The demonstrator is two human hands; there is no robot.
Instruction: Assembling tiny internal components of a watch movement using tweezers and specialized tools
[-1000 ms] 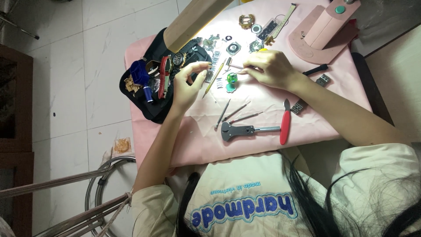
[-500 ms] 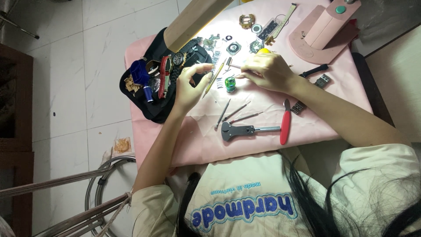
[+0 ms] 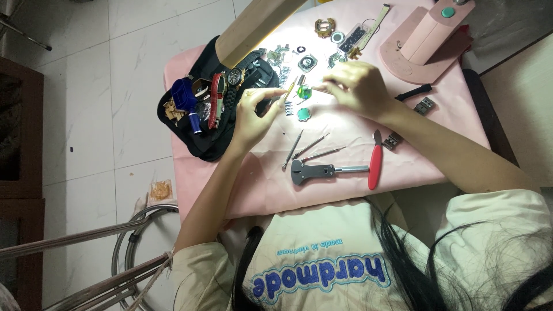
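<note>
Head view, looking down on a small table (image 3: 438,167) covered with a pink cloth.

Left hand (image 3: 252,115): lies near the table's left edge, partly over the black pouch (image 3: 196,135). Fingers curled, thumb and forefinger pinched narrow on a thin stick-like tool (image 3: 291,90) with a yellowish shaft, which points toward the table's middle.

Right hand (image 3: 358,87): in the far half of the table, fingers drawn together on a slim metal tool (image 3: 320,90); the grip itself is partly hidden by the knuckles. Its tip points left, toward the left hand.

Between the two hands: a small green block (image 3: 303,92) sits on the cloth, just under both tool tips; contact cannot be told. Just nearer the person lies a green round dial (image 3: 304,114), apart from the block.

Near edge, middle: a black case wrench (image 3: 314,170) with a metal handle, and a red-handled knife (image 3: 375,164) just right of it. Three thin screwdrivers (image 3: 311,147) lie between the wrench and the hands.

Black pouch holds watches, a red strap, a blue piece.

Far right corner: a pink lamp base (image 3: 423,49). Far edge: scattered watch cases and parts (image 3: 322,26). Right edge: two small dark clasps (image 3: 425,105).
</note>
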